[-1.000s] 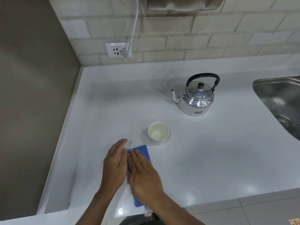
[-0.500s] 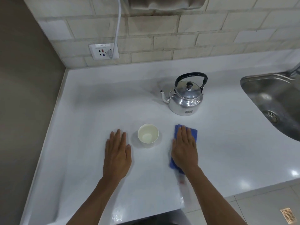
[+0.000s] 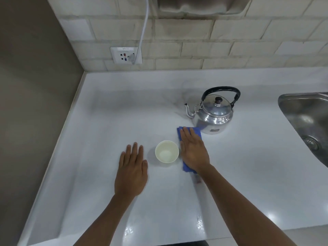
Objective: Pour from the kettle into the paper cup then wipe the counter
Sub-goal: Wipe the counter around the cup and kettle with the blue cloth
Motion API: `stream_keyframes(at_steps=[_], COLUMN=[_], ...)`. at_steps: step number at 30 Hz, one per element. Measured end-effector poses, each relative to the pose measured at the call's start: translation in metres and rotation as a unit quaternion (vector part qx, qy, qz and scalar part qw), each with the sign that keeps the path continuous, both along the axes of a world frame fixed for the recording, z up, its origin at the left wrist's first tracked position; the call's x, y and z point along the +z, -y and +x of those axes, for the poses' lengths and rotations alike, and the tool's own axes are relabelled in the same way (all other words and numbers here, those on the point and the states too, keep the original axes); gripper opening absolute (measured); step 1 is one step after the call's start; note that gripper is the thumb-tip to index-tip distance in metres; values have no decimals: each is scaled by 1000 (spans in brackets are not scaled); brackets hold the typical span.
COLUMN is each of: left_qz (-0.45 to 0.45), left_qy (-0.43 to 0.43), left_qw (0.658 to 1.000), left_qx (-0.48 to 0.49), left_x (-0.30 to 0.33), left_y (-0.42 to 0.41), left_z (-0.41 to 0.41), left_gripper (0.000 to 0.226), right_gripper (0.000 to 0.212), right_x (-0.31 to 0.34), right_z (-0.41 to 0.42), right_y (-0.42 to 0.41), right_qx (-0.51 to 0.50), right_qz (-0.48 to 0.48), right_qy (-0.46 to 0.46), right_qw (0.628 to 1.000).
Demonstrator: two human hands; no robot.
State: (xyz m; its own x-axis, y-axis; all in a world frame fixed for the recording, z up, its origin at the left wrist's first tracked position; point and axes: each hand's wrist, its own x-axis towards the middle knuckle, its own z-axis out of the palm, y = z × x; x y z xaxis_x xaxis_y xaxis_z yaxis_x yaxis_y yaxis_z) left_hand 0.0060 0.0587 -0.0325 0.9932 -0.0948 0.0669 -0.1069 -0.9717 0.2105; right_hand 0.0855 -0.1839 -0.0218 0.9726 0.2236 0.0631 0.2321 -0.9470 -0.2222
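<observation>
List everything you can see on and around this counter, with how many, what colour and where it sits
kettle: one, shiny metal with black handle and knob, back right of the counter, spout facing left
paper cup: one, white, upright near the middle, between the two hands
cloth: one, blue, flat on the counter just right of the cup, under the right hand
counter: one, white
sink: one, steel, far right edge
wall socket: one, white, on the tiled wall, white cable plugged in
left hand: flat on the counter, left of the cup
right hand: pressed flat on the cloth
</observation>
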Motion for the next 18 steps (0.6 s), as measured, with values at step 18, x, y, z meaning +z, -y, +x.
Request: stream_keyframes(at_steps=[18], left_qz=[-22], left_qy=[18], left_qw=[999], left_qx=[21], left_x=[-7], left_y=[0], left_z=[-1], left_gripper=[58], right_gripper=[60], right_x=[4], right_z=[67], right_y=[-13], right_qx=[193], right_qz=[-25], right_qy=[14], right_qw=[981])
